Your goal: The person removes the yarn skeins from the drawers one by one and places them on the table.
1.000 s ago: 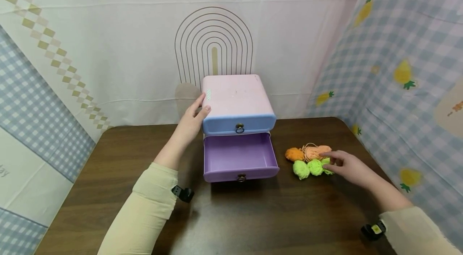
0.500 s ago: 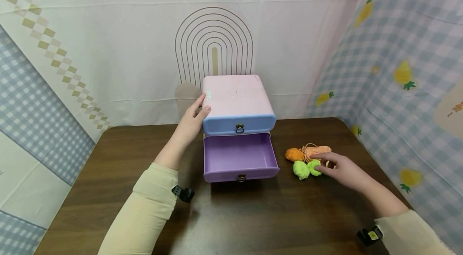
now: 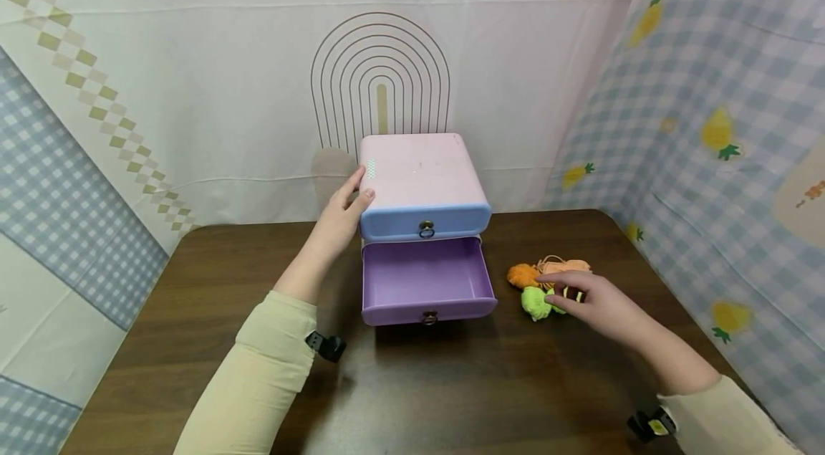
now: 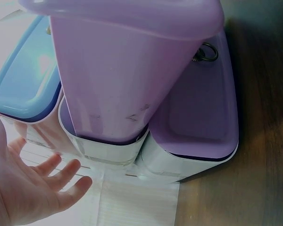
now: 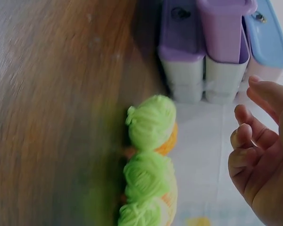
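Observation:
A stacked drawer cabinet (image 3: 419,168) with a pink top stands at the back of the table. Its middle purple drawer (image 3: 393,316) is pulled out with nothing inside, under a closed blue drawer (image 3: 389,224). My left hand (image 3: 336,222) rests against the cabinet's upper left side, fingers extended. To the right lie balls of yarn: green yarn balls (image 3: 535,303) in front, an orange yarn ball (image 3: 523,276) and a peach skein (image 3: 570,266) behind. Over them hovers my right hand (image 3: 596,303), fingers loosely bent, nothing held; it covers part of the green yarn. Three green balls (image 5: 152,122) line up in the right wrist view.
Below the pulled-out drawer is a closed darker purple drawer (image 4: 198,103) with a ring pull. The brown wooden table (image 3: 451,390) runs up to a patterned cloth backdrop (image 3: 258,104), and a checked cloth (image 3: 696,226) hangs along the right side.
My right hand has moved leftward above the yarn, from the right end of the green row toward its left ball. The left hand and the cabinet stay put.

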`<control>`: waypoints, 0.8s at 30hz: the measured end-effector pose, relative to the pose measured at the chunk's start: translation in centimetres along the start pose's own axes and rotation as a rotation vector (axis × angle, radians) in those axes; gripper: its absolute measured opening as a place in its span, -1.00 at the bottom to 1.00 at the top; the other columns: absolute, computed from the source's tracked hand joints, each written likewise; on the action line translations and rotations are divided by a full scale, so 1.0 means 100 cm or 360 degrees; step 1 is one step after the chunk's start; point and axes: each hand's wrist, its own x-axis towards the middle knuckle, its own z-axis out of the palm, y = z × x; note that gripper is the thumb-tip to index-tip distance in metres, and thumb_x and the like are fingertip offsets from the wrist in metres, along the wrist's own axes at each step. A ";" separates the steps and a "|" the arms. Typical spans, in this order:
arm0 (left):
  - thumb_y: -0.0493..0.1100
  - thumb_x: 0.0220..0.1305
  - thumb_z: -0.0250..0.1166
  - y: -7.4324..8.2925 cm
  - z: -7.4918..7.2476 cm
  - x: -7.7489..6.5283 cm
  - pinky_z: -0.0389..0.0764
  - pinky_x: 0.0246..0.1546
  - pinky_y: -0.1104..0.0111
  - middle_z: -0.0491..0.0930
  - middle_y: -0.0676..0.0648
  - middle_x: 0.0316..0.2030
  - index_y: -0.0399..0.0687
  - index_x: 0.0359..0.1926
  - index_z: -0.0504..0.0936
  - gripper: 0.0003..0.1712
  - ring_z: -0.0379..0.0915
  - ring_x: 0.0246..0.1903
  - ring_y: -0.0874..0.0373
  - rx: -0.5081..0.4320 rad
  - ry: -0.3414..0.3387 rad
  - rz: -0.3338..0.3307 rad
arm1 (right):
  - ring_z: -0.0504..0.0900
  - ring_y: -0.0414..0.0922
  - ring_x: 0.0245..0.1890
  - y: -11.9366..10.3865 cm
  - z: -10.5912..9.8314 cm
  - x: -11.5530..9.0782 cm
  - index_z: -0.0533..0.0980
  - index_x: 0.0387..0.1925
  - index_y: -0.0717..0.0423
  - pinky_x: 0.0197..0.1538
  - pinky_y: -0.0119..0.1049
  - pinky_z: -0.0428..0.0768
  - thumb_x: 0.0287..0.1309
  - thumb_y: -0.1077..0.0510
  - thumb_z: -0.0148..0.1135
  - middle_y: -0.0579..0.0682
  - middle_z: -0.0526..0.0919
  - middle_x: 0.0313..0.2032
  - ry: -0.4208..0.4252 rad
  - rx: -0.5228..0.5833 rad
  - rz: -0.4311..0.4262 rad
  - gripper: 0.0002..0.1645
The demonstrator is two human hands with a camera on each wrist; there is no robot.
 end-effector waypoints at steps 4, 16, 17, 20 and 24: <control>-0.06 0.52 0.00 0.000 0.000 0.000 0.41 0.21 -0.04 0.19 -0.35 0.37 -0.11 0.56 0.01 -0.29 0.31 0.26 -0.27 0.0000 -0.0003 -0.0006 | 0.46 -0.27 -0.43 -0.009 0.002 0.002 0.62 0.08 -0.05 -0.39 -0.35 0.50 0.27 0.17 0.31 -0.26 0.53 -0.38 0.0020 0.0018 -0.0100 -0.66; -0.03 0.53 -0.01 0.002 -0.001 -0.001 0.41 0.22 -0.04 0.18 -0.33 0.39 -0.09 0.57 0.00 -0.28 0.30 0.27 -0.26 0.0024 -0.0009 -0.0028 | 0.45 -0.26 -0.48 -0.036 0.009 0.005 0.63 0.07 -0.15 -0.42 -0.36 0.49 0.27 0.13 0.32 -0.27 0.51 -0.40 0.0002 0.0084 -0.0140 -0.66; -0.03 0.53 -0.01 0.002 -0.001 -0.001 0.41 0.22 -0.04 0.18 -0.33 0.39 -0.09 0.57 0.01 -0.28 0.30 0.27 -0.26 0.0025 -0.0008 -0.0026 | 0.45 -0.27 -0.48 -0.038 0.010 0.005 0.63 0.07 -0.15 -0.43 -0.35 0.50 0.27 0.12 0.33 -0.27 0.52 -0.41 -0.0002 0.0093 -0.0139 -0.66; -0.03 0.52 -0.01 0.002 -0.001 -0.001 0.41 0.21 -0.04 0.18 -0.33 0.39 -0.10 0.56 0.01 -0.28 0.31 0.27 -0.26 0.0026 -0.0005 -0.0022 | 0.46 -0.27 -0.50 -0.042 0.012 0.006 0.62 0.07 -0.16 -0.45 -0.35 0.50 0.26 0.14 0.33 -0.27 0.53 -0.41 -0.0006 0.0132 -0.0169 -0.65; -0.03 0.52 0.00 0.001 -0.001 0.000 0.42 0.20 -0.04 0.19 -0.33 0.38 -0.09 0.56 0.01 -0.28 0.31 0.26 -0.26 0.0012 -0.0008 -0.0022 | 0.46 -0.28 -0.50 -0.046 0.015 0.006 0.62 0.08 -0.18 -0.46 -0.35 0.51 0.26 0.16 0.33 -0.28 0.54 -0.40 -0.0017 0.0156 -0.0204 -0.63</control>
